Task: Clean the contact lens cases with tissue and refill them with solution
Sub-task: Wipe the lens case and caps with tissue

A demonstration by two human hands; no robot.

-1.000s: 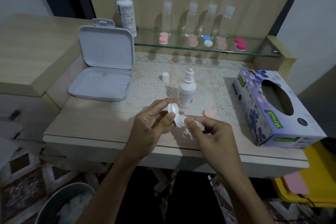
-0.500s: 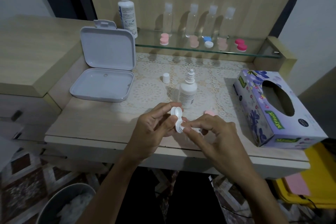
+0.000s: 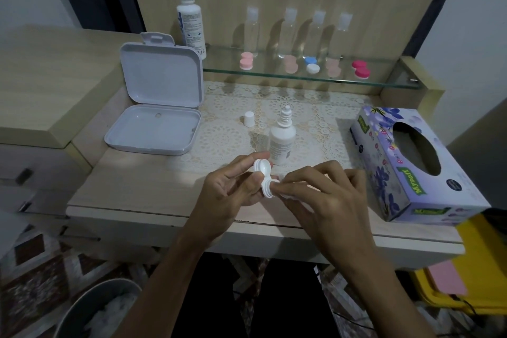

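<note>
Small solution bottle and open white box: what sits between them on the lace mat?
In the head view, only the loose white cap stands between the small solution bottle and the open white box.

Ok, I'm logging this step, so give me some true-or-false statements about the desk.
1. The left hand holds the white lens case. True.
2. The small solution bottle is capped. False: its white cap stands apart on the lace mat.
3. The grey box is open. True.
4. The tissue box sits on the glass shelf. False: it lies on the desk, at the right.
</note>
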